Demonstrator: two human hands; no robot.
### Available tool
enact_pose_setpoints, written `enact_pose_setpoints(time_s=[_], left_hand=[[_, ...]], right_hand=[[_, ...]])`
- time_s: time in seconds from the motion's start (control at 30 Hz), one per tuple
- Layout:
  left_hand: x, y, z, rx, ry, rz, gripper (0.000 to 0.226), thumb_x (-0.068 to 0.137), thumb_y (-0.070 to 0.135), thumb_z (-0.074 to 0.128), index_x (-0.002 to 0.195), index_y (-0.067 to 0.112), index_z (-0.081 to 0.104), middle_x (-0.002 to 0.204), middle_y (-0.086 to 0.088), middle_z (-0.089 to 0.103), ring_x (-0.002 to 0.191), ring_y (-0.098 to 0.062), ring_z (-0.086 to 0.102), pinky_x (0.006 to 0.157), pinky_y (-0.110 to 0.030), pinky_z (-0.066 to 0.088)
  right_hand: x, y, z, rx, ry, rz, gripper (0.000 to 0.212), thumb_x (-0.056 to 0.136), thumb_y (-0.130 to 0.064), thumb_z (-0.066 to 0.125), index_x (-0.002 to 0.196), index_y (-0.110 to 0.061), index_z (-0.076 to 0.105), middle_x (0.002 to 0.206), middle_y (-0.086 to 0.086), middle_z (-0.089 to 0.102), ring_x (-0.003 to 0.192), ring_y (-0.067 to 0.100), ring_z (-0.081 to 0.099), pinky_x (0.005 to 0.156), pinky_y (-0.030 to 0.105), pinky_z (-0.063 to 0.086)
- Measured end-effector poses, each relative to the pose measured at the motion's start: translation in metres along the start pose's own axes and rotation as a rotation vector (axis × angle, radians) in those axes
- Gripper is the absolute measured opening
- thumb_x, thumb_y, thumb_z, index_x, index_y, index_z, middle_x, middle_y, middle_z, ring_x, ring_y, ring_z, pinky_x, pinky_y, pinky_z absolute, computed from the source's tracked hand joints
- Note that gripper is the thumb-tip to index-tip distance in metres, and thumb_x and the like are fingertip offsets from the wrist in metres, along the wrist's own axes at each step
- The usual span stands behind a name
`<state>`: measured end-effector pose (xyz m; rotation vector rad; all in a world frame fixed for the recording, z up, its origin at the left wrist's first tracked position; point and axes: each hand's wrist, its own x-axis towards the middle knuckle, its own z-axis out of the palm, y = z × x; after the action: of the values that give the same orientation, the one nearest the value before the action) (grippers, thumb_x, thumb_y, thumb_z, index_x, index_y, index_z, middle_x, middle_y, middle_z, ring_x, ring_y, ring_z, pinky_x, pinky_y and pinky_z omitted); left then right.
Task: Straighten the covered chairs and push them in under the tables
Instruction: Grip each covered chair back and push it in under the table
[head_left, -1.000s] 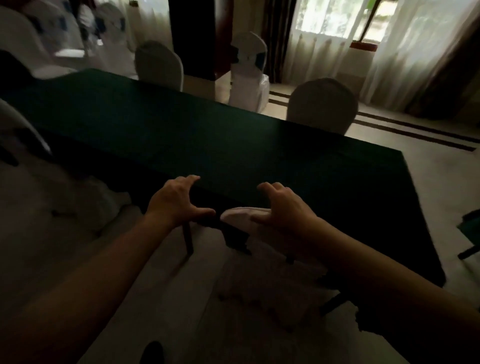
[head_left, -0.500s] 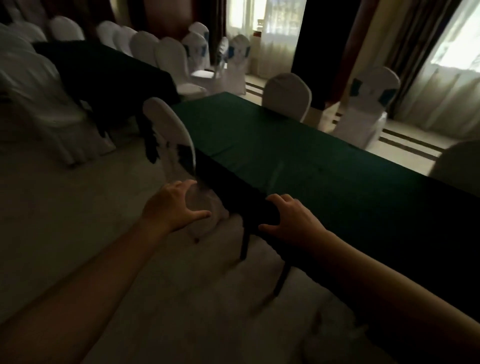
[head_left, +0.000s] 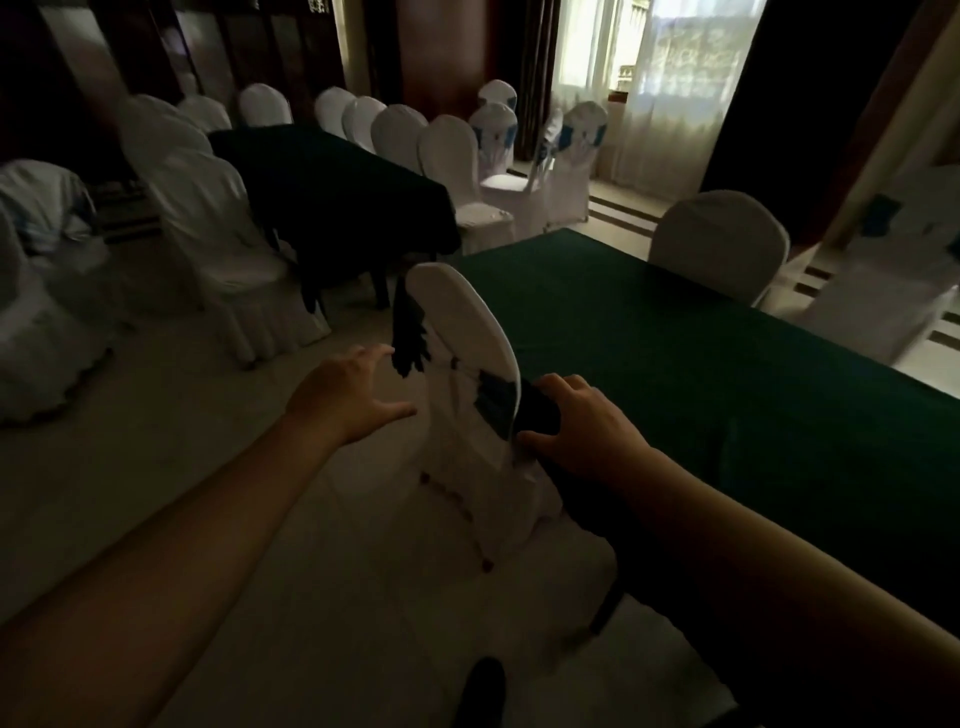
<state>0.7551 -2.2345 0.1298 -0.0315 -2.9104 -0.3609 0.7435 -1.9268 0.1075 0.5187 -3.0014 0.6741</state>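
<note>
A white-covered chair (head_left: 462, 353) with a dark sash stands at the near edge of the long green table (head_left: 675, 343), its back turned edge-on to me. My left hand (head_left: 348, 397) hovers open just left of the chair back, apart from it. My right hand (head_left: 582, 428) is spread open at the chair's right edge, over the dark hanging tablecloth, fingers close to or touching the cover. Neither hand holds anything.
A second dark table (head_left: 332, 182) stands beyond, lined with several white-covered chairs (head_left: 447, 150). More covered chairs (head_left: 218, 234) crowd the left floor. One chair (head_left: 719, 244) sits across the green table. My shoe (head_left: 483, 693) shows at the bottom.
My view has swung left along the table. The chair with the dark sash has come nearer and now stands between my hands; both hands remain open.
</note>
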Motion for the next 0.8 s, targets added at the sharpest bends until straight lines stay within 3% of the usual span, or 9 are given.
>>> enact_pose_setpoints(time_s=[0.43, 0.67, 0.8], left_hand=[[0.316, -0.062, 0.076, 0.074, -0.125, 0.153, 0.097, 0.064, 0.071, 0.071, 0.142, 0.027, 0.035, 0.14, -0.007, 0.047, 0.119, -0.03, 0.05, 0.091, -0.042, 0.049], [0.439, -0.093, 0.124, 0.039, -0.261, 0.323, 0.103, 0.061, 0.059, 0.08, 0.146, 0.025, 0.032, 0.144, -0.007, 0.039, 0.127, -0.031, 0.041, 0.099, -0.044, 0.042], [0.504, -0.113, 0.14, -0.013, -0.429, 0.482, 0.101, 0.059, 0.068, 0.076, 0.144, 0.031, 0.035, 0.145, -0.002, 0.04, 0.13, -0.025, 0.041, 0.102, -0.044, 0.04]], right_hand=[[0.284, 0.05, 0.05, -0.023, -0.003, 0.217, 0.089, 0.065, -0.062, 0.075, 0.137, -0.035, 0.032, 0.131, 0.003, 0.046, 0.105, 0.02, 0.052, 0.079, 0.038, 0.05], [0.345, 0.057, 0.089, 0.016, -0.02, 0.379, 0.09, 0.063, -0.068, 0.071, 0.136, -0.039, 0.028, 0.131, 0.0, 0.045, 0.103, 0.017, 0.051, 0.07, 0.031, 0.045], [0.364, 0.045, 0.116, 0.004, 0.036, 0.466, 0.083, 0.067, -0.072, 0.062, 0.136, -0.037, 0.03, 0.131, -0.001, 0.044, 0.1, 0.016, 0.054, 0.07, 0.03, 0.047]])
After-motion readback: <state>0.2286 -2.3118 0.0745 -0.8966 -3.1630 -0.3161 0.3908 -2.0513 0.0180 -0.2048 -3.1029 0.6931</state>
